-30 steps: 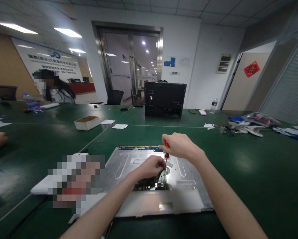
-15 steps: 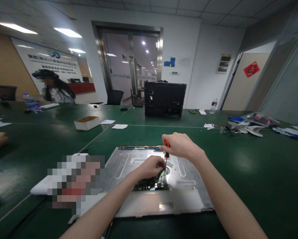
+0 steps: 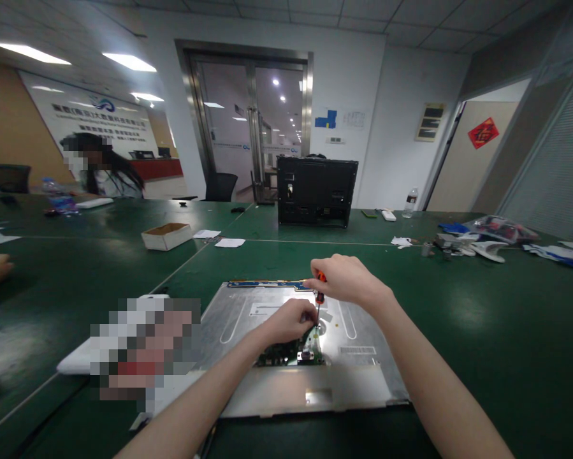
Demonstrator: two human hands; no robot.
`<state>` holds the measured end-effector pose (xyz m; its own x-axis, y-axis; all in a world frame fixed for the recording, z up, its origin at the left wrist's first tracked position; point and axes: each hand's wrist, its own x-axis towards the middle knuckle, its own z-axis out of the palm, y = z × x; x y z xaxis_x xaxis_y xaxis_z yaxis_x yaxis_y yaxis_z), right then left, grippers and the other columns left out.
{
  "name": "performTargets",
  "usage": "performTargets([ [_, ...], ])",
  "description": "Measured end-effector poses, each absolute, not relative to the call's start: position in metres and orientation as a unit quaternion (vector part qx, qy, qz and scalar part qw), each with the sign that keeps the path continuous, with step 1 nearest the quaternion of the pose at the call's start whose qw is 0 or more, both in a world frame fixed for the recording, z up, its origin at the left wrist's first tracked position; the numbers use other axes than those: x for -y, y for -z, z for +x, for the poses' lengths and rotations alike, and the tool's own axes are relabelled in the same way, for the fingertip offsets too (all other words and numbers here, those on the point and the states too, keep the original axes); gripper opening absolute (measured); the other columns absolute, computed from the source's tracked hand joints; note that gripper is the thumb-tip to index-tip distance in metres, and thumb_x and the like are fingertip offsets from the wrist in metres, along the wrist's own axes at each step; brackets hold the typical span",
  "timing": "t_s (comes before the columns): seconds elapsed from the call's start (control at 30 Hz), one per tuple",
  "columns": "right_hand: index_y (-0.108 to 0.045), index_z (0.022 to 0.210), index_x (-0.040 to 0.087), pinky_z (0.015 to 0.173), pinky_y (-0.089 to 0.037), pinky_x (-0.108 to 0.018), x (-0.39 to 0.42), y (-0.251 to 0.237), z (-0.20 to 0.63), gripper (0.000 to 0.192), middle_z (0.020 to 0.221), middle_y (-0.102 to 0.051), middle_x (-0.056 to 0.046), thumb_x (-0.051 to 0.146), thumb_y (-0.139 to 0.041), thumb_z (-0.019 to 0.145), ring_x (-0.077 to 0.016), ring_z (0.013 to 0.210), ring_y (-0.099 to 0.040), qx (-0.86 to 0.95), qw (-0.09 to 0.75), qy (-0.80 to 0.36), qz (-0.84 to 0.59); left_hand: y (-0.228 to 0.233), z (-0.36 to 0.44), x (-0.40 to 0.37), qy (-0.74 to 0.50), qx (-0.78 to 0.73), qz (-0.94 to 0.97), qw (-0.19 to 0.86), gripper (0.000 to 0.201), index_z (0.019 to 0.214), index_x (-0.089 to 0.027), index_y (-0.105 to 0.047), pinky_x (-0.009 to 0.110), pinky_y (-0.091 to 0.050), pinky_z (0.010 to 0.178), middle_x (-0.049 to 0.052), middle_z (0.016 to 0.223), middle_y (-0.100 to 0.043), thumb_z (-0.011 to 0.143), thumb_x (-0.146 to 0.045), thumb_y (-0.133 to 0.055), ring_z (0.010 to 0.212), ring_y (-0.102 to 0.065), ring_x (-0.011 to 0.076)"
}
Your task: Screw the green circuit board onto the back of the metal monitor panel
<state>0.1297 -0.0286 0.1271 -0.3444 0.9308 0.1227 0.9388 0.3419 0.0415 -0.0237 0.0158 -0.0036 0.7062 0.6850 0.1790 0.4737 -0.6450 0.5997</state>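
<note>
A silver metal monitor back panel [image 3: 362,325] lies flat on the green table in front of me. A small green circuit board [image 3: 286,352] sits on its near middle. My right hand [image 3: 346,279] grips an orange-handled screwdriver [image 3: 319,294] held upright, its tip down at the board's right end. My left hand [image 3: 289,320] rests on the board beside the shaft, fingers curled at the tip; what they pinch is hidden.
A black monitor housing [image 3: 317,191] stands upright at the table's far side. A small cardboard box [image 3: 167,235] and paper slips lie left of it. Loose parts and bags [image 3: 487,239] sit far right. A white object [image 3: 76,360] lies near left. Another person [image 3: 104,169] sits far left.
</note>
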Motion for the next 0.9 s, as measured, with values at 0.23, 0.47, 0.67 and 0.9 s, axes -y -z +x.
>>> performTargets([
  [0.23, -0.055, 0.098, 0.023, 0.052, -0.027, -0.026, 0.0321, -0.1268, 0.1313, 0.023, 0.085, -0.067, -0.004, 0.033, -0.057, 0.078, -0.019, 0.072, -0.06, 0.835, 0.042, 0.051, -0.547, 0.0032, -0.0237, -0.0162, -0.191, -0.327, 0.89, 0.255, 0.017, 0.072, -0.015, -0.065, 0.022, -0.041, 0.063, 0.001, 0.071, -0.066, 0.067, -0.006, -0.051, 0.066, -0.058, 0.0148],
  [0.47, -0.057, 0.085, 0.023, 0.054, -0.029, -0.027, 0.0302, -0.1287, 0.13, 0.033, 0.081, -0.067, -0.004, 0.053, -0.045, 0.088, -0.0201, 0.075, -0.062, 0.825, 0.035, 0.055, -0.561, 0.0026, -0.024, -0.0153, -0.187, -0.325, 0.892, 0.253, 0.017, 0.074, -0.015, -0.064, 0.022, -0.041, 0.062, 0.001, 0.072, -0.065, 0.067, -0.007, -0.051, 0.067, -0.057, 0.0154],
  [0.67, -0.055, 0.097, 0.022, 0.05, -0.026, -0.026, 0.0323, -0.1289, 0.1315, 0.02, 0.085, -0.067, -0.004, 0.03, -0.054, 0.079, -0.0183, 0.071, -0.06, 0.834, 0.038, 0.049, -0.549, 0.0018, -0.0246, -0.0146, -0.184, -0.328, 0.892, 0.251, 0.015, 0.073, -0.016, -0.063, 0.022, -0.04, 0.062, 0.0, 0.07, -0.063, 0.068, -0.007, -0.052, 0.066, -0.055, 0.0149],
  [0.9, -0.06, 0.089, 0.024, 0.055, -0.029, -0.026, 0.0297, -0.1279, 0.1326, 0.034, 0.083, -0.068, -0.004, 0.056, -0.049, 0.084, -0.0202, 0.076, -0.061, 0.832, 0.044, 0.042, -0.552, 0.0022, -0.0238, -0.0148, -0.179, -0.325, 0.893, 0.254, 0.013, 0.072, -0.016, -0.061, 0.022, -0.04, 0.063, 0.0, 0.07, -0.062, 0.069, -0.007, -0.052, 0.067, -0.056, 0.0156],
])
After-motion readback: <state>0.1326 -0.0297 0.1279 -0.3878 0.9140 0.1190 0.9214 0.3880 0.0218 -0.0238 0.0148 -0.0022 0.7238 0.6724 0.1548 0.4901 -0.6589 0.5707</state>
